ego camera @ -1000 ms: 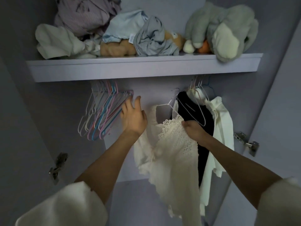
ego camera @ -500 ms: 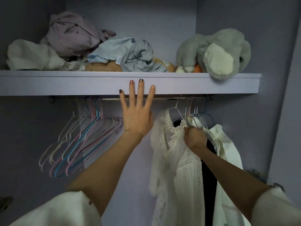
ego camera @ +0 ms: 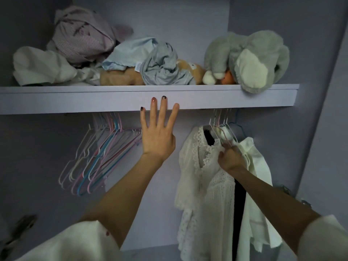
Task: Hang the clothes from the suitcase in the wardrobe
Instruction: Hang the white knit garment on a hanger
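Little has shifted in 0.5 s: lace blouse (ego camera: 203,178) now hangs on the rail at right, beside 1 dark garment (ego camera: 240,196) and 1 cream garment (ego camera: 258,176). Right hand (ego camera: 228,157) still pinches its collar at the hanger, likely settling it. Left hand (ego camera: 158,136): fingers straight and spread, tips against the shelf (ego camera: 75,100) edge, holding nothing. Empty hangers (ego camera: 94,157) bunch at left. Suitcase not visible.
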